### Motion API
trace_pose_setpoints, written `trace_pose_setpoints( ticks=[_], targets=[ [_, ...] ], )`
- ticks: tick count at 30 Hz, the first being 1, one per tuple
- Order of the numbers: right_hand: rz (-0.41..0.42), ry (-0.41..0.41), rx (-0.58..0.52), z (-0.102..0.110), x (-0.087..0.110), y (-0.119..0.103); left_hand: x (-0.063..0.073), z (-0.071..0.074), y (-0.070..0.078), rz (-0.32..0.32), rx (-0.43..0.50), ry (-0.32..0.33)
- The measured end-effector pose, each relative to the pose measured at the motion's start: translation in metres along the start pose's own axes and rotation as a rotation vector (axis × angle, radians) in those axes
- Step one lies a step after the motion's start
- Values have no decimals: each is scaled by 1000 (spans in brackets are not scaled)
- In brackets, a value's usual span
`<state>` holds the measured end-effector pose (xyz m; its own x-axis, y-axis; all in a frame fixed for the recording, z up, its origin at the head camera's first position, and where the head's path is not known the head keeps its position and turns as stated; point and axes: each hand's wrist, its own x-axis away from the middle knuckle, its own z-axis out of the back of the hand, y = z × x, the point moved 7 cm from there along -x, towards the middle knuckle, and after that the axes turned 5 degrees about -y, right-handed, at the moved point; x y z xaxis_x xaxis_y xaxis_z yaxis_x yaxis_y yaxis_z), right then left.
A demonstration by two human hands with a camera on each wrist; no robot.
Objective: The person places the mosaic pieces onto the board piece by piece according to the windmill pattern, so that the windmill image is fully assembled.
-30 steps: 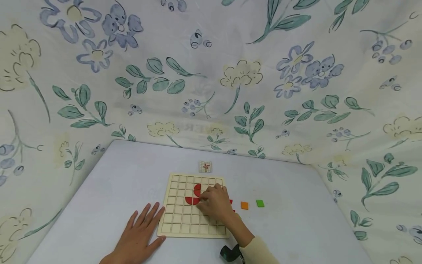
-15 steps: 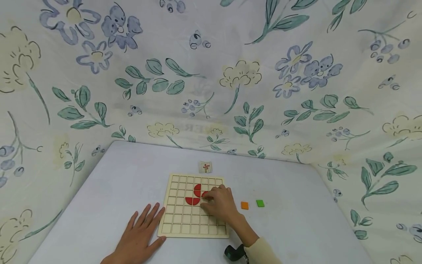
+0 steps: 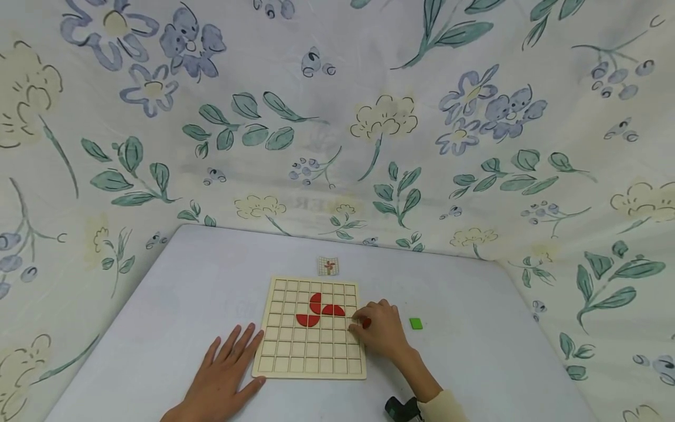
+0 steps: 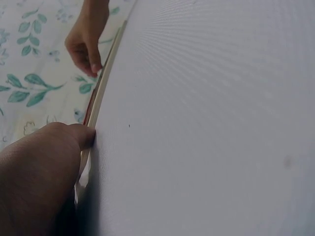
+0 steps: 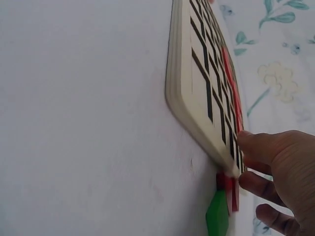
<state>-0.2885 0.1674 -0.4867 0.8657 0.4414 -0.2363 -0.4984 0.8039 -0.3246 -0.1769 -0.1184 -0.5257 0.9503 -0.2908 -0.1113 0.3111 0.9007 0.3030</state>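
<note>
A pale wooden grid board (image 3: pixel 289 350) lies on the table. On it, red quarter-round pieces (image 3: pixel 333 310) form three half-round shapes near the middle. My left hand (image 3: pixel 221 375) rests with spread fingers against the board's left side, its thumb (image 4: pixel 84 135) at the near corner. Over the board's right edge is my right hand (image 3: pixel 382 331), thumb and index finger slightly apart. A red piece (image 3: pixel 366 322) shows in the gap behind those fingertips. In the right wrist view, red pieces (image 5: pixel 232 194) and a green piece (image 5: pixel 217 214) lie beside the board under the fingers.
A small card (image 3: pixel 328 266) with a red pinwheel picture on a grid lies behind the board. To the right sits a green square piece (image 3: pixel 416 323). Flowered cloth (image 3: pixel 337 146) rises behind the white table (image 3: pixel 211 275). A black device (image 3: pixel 402 409) sits at my right wrist.
My right hand has moved right, from the board's middle to its right edge. A red half-round shape it covered now shows on the board. The hand now hides the orange square. My left hand stays put.
</note>
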Motion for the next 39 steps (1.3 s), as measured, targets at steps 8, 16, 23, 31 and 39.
trace_pose_setpoints(
  ticks=[8,16,23,31,39],
  targets=[
    [-65,7,37,10,10,20,0,1,0,-15,-6,31],
    [-88,-2,69,11,15,30,0,3,1,-30,-24,68],
    [-113,-29,27,10,14,31,0,4,1,-22,-12,52],
    [-208,-55,-241,11,15,40,-1,3,1,-10,-2,30],
    [-189,2,-388,18,9,39,-1,2,1,0,8,9]
  ],
)
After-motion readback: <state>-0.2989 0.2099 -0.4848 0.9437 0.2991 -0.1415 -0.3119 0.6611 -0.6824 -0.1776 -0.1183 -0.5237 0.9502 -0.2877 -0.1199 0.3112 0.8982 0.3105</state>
